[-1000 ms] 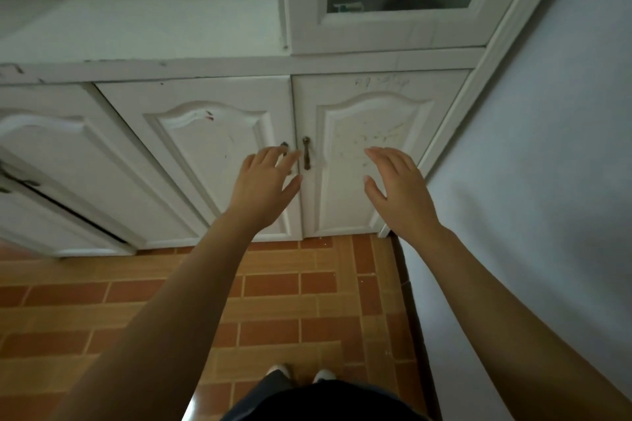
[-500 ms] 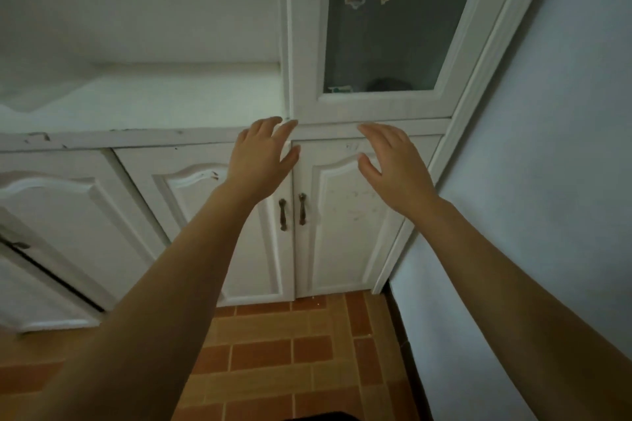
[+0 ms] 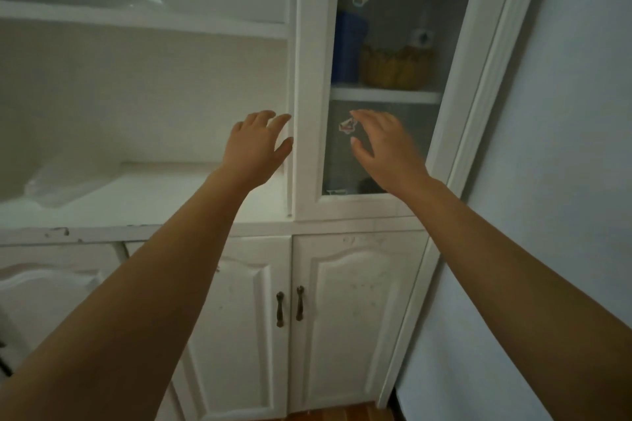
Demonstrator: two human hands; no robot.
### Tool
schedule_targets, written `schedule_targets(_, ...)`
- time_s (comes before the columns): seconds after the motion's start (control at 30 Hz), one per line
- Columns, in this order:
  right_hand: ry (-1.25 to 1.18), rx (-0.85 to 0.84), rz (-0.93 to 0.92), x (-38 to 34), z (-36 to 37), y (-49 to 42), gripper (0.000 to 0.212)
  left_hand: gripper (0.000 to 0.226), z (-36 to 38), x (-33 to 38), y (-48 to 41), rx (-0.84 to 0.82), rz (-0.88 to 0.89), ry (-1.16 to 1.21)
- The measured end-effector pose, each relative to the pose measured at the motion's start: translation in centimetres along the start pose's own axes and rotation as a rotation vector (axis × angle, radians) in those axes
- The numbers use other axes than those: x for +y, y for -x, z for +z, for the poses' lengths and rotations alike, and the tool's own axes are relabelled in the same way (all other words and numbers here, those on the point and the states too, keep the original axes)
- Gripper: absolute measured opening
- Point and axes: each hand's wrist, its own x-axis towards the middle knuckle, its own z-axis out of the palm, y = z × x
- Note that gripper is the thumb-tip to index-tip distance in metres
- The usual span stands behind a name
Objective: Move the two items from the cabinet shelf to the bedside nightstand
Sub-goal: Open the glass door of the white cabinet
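Behind the glass door (image 3: 393,55) of the white cabinet, a blue box (image 3: 347,48) and a yellow woven basket (image 3: 395,67) stand side by side on an inner shelf (image 3: 383,95). My left hand (image 3: 254,147) is raised, fingers spread, its fingertips at the left edge of the door frame (image 3: 307,113). My right hand (image 3: 384,147) hovers open in front of the lower part of the glass, below the shelf. Neither hand holds anything. Stickers dot the glass.
An open white counter niche (image 3: 136,195) lies left of the glass door, with a clear plastic bag (image 3: 58,181) on it and a shelf above. Two lower cabinet doors with dark handles (image 3: 290,308) are shut. A pale wall (image 3: 564,147) closes the right side.
The view has tilted up from the floor and lower doors to the glass door. Both hands rose from the lower door handles to the height of the glass door.
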Motion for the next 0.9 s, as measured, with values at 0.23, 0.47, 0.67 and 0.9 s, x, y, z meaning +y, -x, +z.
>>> schedule_targets(0.23, 0.008, 0.002, 0.005, 0.8, -1.1, -2.2, 0.044, 0.047, 0.0, -1.2, -1.1, -0.009, -0.010, -0.022)
schedule_targets(0.47, 0.038, -0.028, -0.006, 0.3, 0.3, -4.1, 0.045, 0.051, 1.8, -3.6, -1.5, -0.032, -0.016, -0.021)
schedule_targets(0.67, 0.064, -0.034, 0.004, -0.4, 3.3, -6.7, 0.049, 0.055, 4.6, -6.8, -3.8, -0.055, 0.055, 0.019)
schedule_targets(0.9, 0.118, -0.006, 0.111, -1.2, 6.4, -10.5, 0.062, 0.065, 8.0, -11.1, -7.9, -0.143, 0.198, 0.057)
